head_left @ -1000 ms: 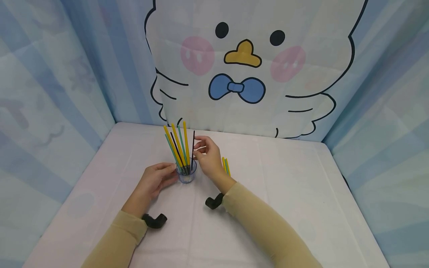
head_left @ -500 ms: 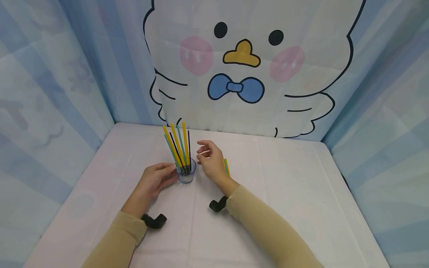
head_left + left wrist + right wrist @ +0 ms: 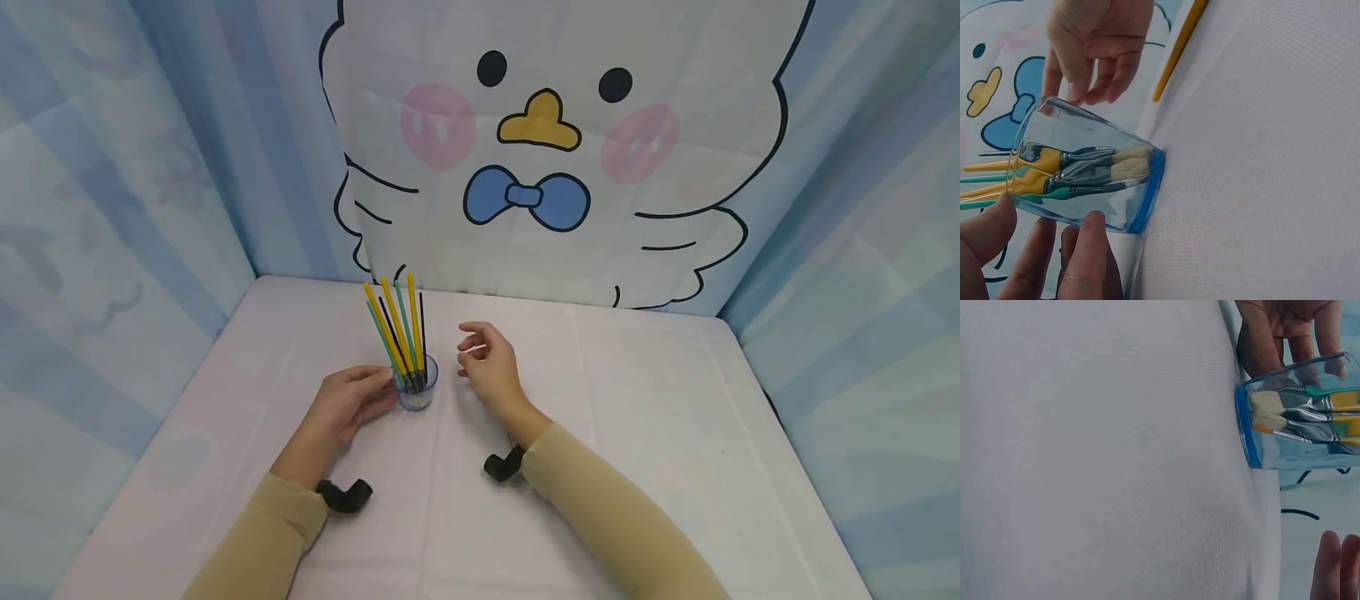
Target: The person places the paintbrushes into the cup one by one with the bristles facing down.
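Note:
A clear cup (image 3: 415, 398) with a blue base (image 3: 1155, 190) stands upright on the table in the head view, several paintbrushes (image 3: 405, 337) leaning in it bristles down. Their handles are yellow, green and dark. My left hand (image 3: 351, 400) holds the cup's left side, thumb near the rim and fingertips against the wall. To the right of the cup my right hand (image 3: 495, 367) hangs apart from it, fingers loosely curved and holding nothing. Only two of its fingertips (image 3: 1329, 562) show in the right wrist view. A yellow handle (image 3: 1179, 53) appears beyond the cup in the left wrist view.
A pale cloth covers the table (image 3: 637, 433). Behind it hangs a curtain (image 3: 525, 258) printed with a cartoon face and blue bow, with striped curtains on both sides. Black curved pieces (image 3: 347, 496) stick out by both sleeves.
My right hand has let go of a dark paintbrush, which now leans in the cup, and has drawn back to the right. Its arm now hides the handles beyond it. My left hand stays put.

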Motion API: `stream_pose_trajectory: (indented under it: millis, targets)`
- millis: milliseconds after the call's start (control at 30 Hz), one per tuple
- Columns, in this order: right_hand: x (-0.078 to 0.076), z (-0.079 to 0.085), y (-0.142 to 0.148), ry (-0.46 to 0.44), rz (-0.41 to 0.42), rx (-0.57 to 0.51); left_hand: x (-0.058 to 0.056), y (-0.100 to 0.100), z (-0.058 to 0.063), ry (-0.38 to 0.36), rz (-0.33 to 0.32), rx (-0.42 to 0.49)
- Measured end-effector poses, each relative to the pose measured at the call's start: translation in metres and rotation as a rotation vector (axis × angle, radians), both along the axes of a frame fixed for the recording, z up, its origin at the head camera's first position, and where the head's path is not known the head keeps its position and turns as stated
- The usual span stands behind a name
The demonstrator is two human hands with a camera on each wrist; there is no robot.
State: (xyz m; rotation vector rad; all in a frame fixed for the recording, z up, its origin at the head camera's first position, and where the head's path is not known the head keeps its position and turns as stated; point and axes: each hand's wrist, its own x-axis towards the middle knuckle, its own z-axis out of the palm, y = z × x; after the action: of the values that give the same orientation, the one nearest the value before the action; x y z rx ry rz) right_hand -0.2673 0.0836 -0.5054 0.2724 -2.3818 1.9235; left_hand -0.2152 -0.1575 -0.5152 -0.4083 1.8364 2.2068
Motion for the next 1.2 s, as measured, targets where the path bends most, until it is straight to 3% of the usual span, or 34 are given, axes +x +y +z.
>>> stream_pose_trajectory:
  millis: [467,933,1200]
  targets:
    - [0.007,-0.003,0.024,0.009,-0.014,0.075,0.000,0.000,0.001,0.000,0.000,-0.008]
    - [0.012,0.000,0.055,-0.096,-0.072,0.117,0.001,0.001,0.002,-0.008,-0.001,-0.006]
    - [0.016,0.006,0.067,-0.150,-0.116,0.235,0.000,0.001,0.001,-0.016,-0.001,-0.013]
